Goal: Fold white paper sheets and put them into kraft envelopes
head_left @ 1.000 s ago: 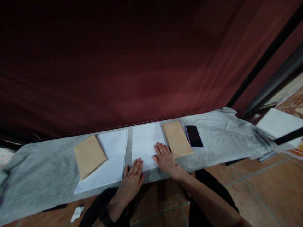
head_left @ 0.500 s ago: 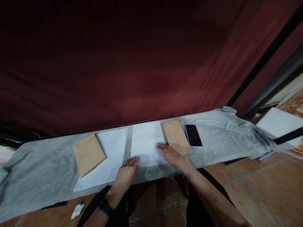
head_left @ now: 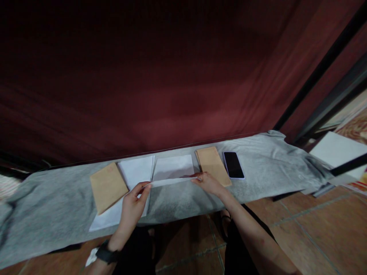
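Observation:
A white sheet of paper [head_left: 173, 168] lies in the middle of a grey cloth [head_left: 57, 206], its near edge raised off the cloth. My left hand [head_left: 133, 206] pinches that edge at its left corner. My right hand [head_left: 208, 182] pinches it at the right corner. Left of the sheet lies a stack of white paper [head_left: 134, 173] with a brown envelope [head_left: 107, 186] on its left part. Just right of the sheet lies a second brown envelope [head_left: 212, 165], touching my right hand's far side.
A black phone [head_left: 233, 164] lies face up right of the second envelope. A dark red curtain [head_left: 160, 76] hangs right behind the cloth-covered bench. Tiled floor [head_left: 315, 236] lies below. A white board [head_left: 335, 147] sits at the far right.
Both hands went from lying flat on the sheet to pinching its near corners. The near edge has been lifted and carried toward the far edge.

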Available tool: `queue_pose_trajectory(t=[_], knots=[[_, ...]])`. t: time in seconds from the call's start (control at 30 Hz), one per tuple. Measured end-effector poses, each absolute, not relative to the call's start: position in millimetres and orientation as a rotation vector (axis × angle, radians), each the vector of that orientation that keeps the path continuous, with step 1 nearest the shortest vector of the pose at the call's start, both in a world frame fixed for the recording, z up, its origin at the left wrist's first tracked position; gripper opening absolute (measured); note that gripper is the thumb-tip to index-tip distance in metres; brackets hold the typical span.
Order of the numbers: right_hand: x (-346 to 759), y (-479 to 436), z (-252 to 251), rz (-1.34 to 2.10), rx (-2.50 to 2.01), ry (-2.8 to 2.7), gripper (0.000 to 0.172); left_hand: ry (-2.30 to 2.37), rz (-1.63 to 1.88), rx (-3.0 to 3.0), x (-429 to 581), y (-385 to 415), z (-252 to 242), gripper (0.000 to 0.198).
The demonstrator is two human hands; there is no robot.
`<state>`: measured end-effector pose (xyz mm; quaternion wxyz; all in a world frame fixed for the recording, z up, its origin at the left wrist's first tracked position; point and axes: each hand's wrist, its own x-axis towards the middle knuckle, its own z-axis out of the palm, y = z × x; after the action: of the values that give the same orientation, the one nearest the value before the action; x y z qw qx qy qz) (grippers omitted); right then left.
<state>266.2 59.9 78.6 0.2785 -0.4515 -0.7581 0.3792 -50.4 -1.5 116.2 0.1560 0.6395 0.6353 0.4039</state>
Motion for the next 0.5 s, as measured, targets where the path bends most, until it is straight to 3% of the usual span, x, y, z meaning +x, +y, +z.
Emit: queue_pose_trajectory(t=[0.2, 0.37, 0.5], knots=[[260.2, 63.5, 77.7, 1.046, -1.35, -1.99, 0.032, 1.62, 1.172, 1.5, -55.2, 15.3, 101.2, 0.064], [258.7, 63.7, 80.5, 1.075, -1.535, -1.872, 0.025, 1.572, 0.926, 1.477, -57.5, 23.8, 76.3, 0.053], [257.0, 59.0, 78.2, 1.212, -1.484, -1.902, 0.015, 1.553, 0.928, 1.457, -54.0, 34.0, 69.4, 0.053]])
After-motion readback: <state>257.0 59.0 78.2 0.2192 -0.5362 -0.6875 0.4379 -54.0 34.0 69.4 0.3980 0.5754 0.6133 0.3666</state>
